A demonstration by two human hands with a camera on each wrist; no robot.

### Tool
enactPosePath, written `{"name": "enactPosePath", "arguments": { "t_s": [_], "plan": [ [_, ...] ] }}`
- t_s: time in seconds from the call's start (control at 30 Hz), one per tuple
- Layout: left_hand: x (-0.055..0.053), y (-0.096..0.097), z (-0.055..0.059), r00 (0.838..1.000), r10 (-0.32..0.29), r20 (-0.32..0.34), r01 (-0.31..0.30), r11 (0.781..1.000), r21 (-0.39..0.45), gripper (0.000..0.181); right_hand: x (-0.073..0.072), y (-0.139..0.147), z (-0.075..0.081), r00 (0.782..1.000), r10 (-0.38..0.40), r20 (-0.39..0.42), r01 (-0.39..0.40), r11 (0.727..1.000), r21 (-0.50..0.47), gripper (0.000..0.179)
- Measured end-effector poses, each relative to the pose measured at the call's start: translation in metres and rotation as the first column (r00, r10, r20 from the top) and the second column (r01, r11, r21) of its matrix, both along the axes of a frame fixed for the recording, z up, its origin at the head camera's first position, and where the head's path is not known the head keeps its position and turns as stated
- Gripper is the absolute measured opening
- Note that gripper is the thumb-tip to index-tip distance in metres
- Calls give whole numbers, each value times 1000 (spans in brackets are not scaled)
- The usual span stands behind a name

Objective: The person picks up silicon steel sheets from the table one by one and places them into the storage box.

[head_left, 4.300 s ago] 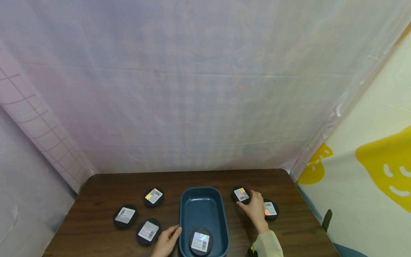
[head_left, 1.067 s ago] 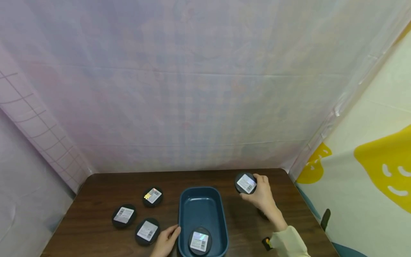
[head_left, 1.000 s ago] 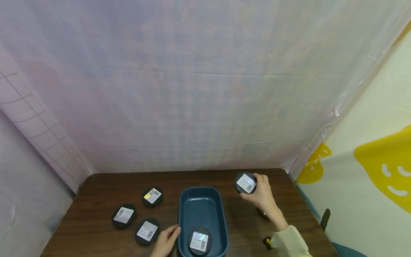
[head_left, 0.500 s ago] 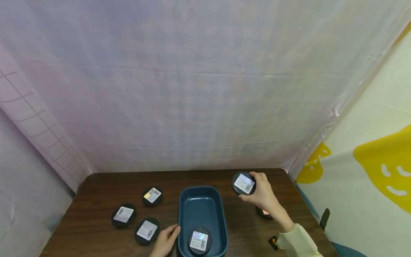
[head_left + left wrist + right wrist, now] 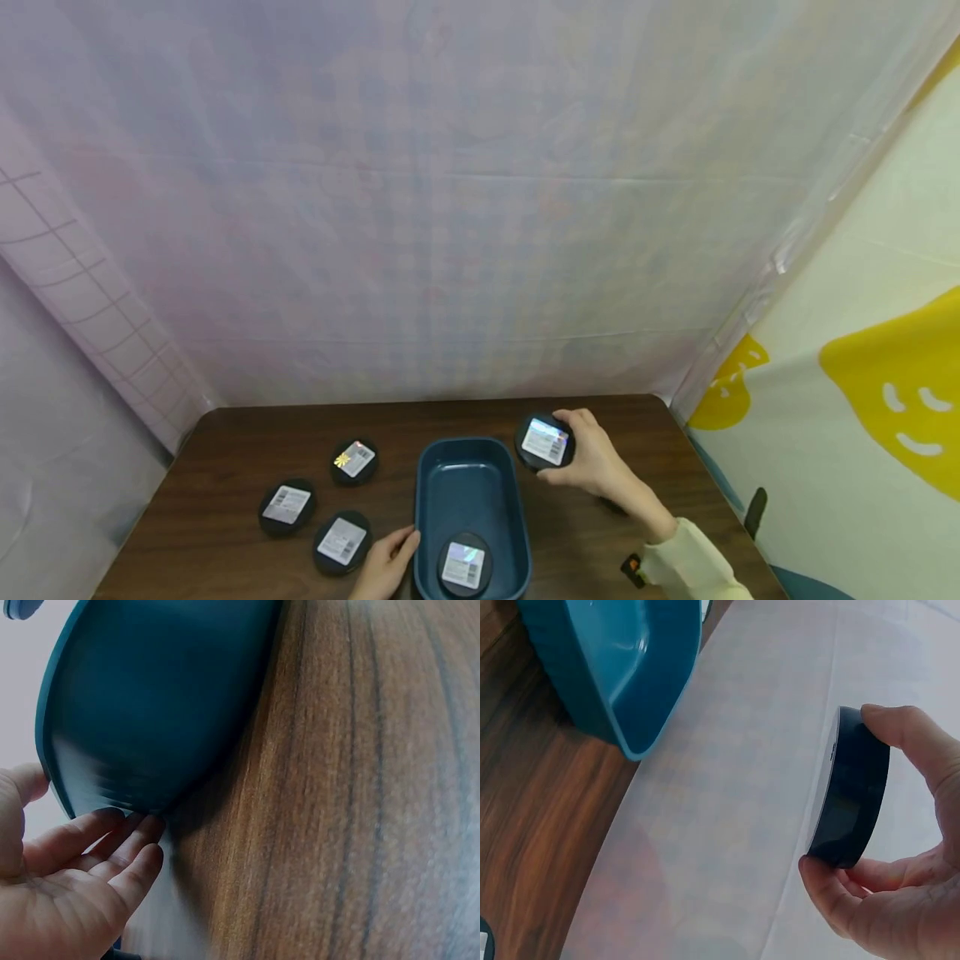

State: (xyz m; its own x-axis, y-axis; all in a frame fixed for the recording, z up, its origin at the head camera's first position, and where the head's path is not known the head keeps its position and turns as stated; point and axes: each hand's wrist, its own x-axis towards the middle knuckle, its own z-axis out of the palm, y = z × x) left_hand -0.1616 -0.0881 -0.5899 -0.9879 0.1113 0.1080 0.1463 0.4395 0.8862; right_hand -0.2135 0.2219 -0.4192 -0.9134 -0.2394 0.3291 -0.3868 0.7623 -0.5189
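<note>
A flat round black container [image 5: 544,442] with a white barcode label is held up by my right hand [image 5: 596,463], just right of the blue rectangular tray [image 5: 467,492]. In the right wrist view, thumb and fingers pinch the container [image 5: 855,787] by opposite edges, its side turned to the camera. My left hand [image 5: 386,567] grips the tray's left side; in the left wrist view its thumb is at the rim and its fingertips [image 5: 150,825] press the outer wall. One similar labelled container [image 5: 463,567] lies inside the tray, at its near end.
Left of the tray on the brown wooden table [image 5: 420,412] lie three more labelled black containers [image 5: 355,462], [image 5: 287,507], [image 5: 342,542]. Another container is mostly hidden beneath my right forearm. A pale patterned curtain [image 5: 450,250] hangs behind the table.
My right hand has lifted the container off the table on the right and, in the last half second, carried it left toward the tray. My left hand has stayed at the tray's side.
</note>
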Motion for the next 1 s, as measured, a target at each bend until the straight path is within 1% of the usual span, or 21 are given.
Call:
{"name": "enactPosePath", "arguments": {
  "t_s": [0.2,0.47,0.6,0.73,1.0],
  "plan": [
    [-1,-1,0,1000,0,-6,0,1000,2,35,1,-14,3,995,99,-33,-98,995,21,81],
    [-1,1,0,1000,6,-13,-6,1000,1,34,3,-33,10,973,229,31,-230,973,31,82],
    [-2,2,0,1000,0,-17,0,1000,13,34,3,-40,12,964,266,28,-267,963,38,82],
    [-2,3,-1,1000,-10,-17,10,1000,28,34,3,-46,16,956,289,44,-291,956,38,82],
    [-3,4,-2,1000,-11,-8,11,999,34,34,5,-59,21,930,361,75,-364,930,41,81]
  ]
}}
